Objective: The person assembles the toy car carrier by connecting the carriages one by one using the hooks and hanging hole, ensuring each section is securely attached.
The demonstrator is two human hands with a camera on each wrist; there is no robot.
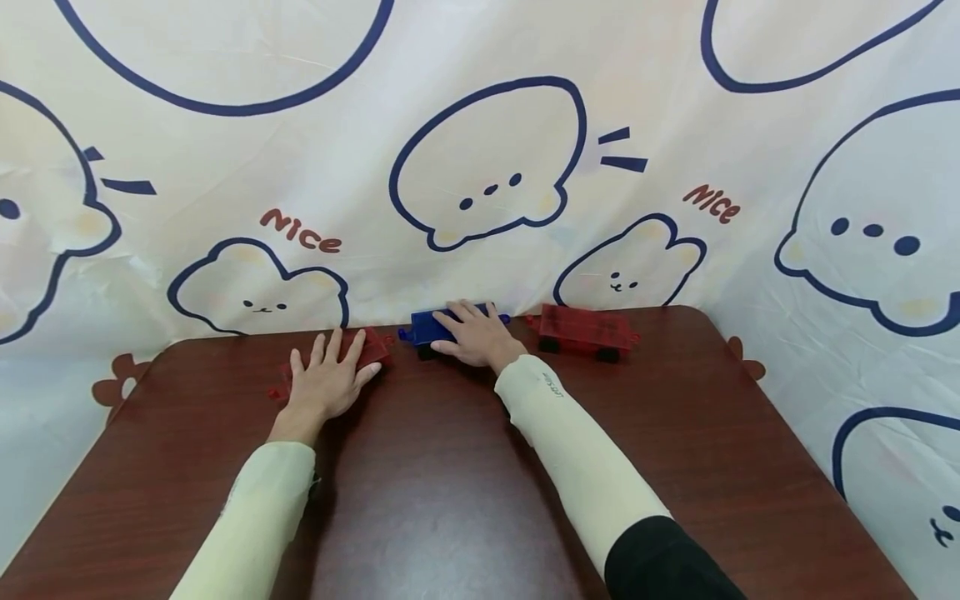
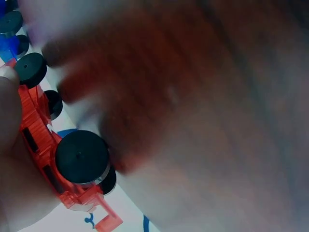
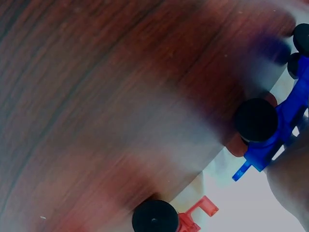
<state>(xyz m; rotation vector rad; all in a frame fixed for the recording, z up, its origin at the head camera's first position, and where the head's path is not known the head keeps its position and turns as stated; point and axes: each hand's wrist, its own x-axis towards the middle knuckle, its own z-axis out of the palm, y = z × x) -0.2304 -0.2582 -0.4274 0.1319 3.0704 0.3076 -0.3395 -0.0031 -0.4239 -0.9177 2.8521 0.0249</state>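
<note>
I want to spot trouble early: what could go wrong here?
The blue car under the right hand sits near the far edge of the table, so a push might send it over.
The left red car under the left hand lies at an angle to it, so the two may meet crookedly.
The right red car has no hand on it; a bump could roll it.

This is a small screened-off tabletop corner indoors, though whether it belongs to a home, a studio or some other room cannot be told. A pale, creased sheet (image 1: 487, 42) hangs close around the back and sides of a dark wood-grain table (image 1: 427, 492), printed with blue-outlined cartoon animals (image 1: 502, 146), brown flowers (image 1: 123, 379) and the word "Nice" (image 1: 300, 231).
</note>
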